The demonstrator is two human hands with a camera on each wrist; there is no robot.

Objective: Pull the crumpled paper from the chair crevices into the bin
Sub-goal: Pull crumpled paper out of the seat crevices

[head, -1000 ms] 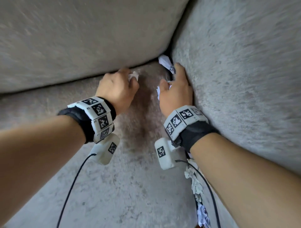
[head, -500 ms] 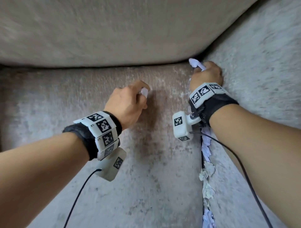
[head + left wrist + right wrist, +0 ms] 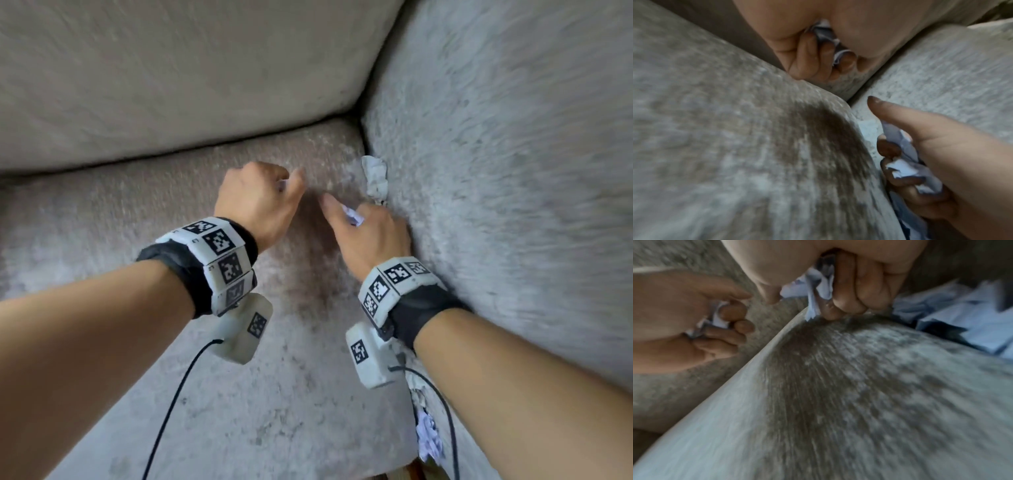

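Observation:
My left hand (image 3: 270, 202) hovers over the back of the seat cushion (image 3: 274, 394), its fingers curled round a small wad of crumpled paper (image 3: 825, 34). My right hand (image 3: 366, 226) sits against the armrest (image 3: 513, 205) and grips another crumpled paper (image 3: 352, 216), seen bunched in its fingers (image 3: 824, 280). A crumpled paper (image 3: 376, 178) sticks up out of the crevice between seat and armrest, just beyond my right hand. More crumpled paper (image 3: 428, 435) is wedged in the same crevice near the seat's front, behind my right wrist. No bin is in view.
The backrest cushion (image 3: 171, 75) rises at the far side and meets the armrest in a corner. Black cables (image 3: 171, 411) run from both wrist cameras across the seat.
My right hand has drawn back from the corner along the armrest, with paper in its grip, leaving one piece standing in the crevice. My left hand has stayed over the seat with its wad.

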